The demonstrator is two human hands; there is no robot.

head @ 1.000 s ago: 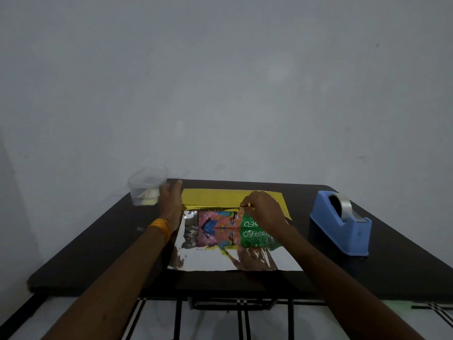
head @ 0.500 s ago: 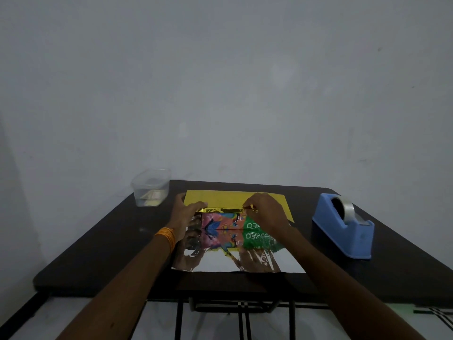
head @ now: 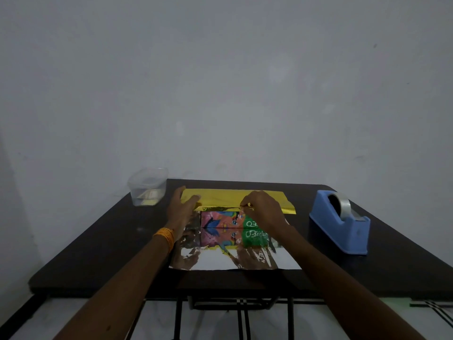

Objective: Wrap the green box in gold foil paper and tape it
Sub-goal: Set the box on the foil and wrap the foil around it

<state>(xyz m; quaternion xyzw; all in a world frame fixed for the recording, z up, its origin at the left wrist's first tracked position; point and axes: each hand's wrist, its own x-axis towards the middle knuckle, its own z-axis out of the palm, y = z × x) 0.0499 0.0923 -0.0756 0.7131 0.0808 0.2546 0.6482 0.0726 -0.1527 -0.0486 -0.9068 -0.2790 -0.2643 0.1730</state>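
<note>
So there's one dark table [head: 103, 241] and one sheet of gold foil paper [head: 220, 196] spread across the middle of it, shiny silver side up on the near half, gold showing at the far strip. One green box [head: 229, 220] sits on the foil near the center, its colourful printed face toward the camera and mirrored in the silver.

Both arms reach forward over the near edge. The left hand [head: 180, 212] lies at the box's left end, fingers spread fairly wide and loose, thumb pointing over onto the gold strip; I can't tell if it's actually gripping anything. There's an orange band [head: 164, 238] on that wrist. The right hand [head: 262, 209] is over the box's right top edge, fingertips [head: 245, 204] pinched narrow on the folded gold edge of the foil that runs along the box top.

Compared to a second ago, the left hand has slid in from the far-left corner of the foil to the box end. The right hand has stayed pinching the same spot.

Off to the right, well apart from the foil: one blue tape dispenser [head: 343, 229]. Far left corner: one clear plastic container [head: 147, 187].
</note>
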